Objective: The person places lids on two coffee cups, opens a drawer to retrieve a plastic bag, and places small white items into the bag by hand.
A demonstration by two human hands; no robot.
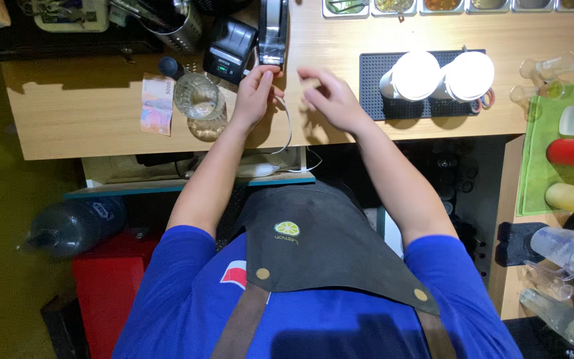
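Observation:
My left hand (255, 93) reaches to the lower end of an upright black and silver device (273, 30) at the back of the wooden counter (88, 126). Its fingertips pinch the end of a thin white cable (289, 126) that loops down over the counter's front edge. My right hand (330, 100) hovers just to the right, holding nothing, with the fingers spread and loosely curled. A clear glass tumbler (197, 96) stands just left of my left hand.
A small black printer (230, 50) sits behind the glass, with a banknote (156, 103) to its left. A black mat (373, 100) holds two white lidded cups (416, 74). Bottles and a green cloth (546, 146) lie at the right, metal trays (433, 6) at the back.

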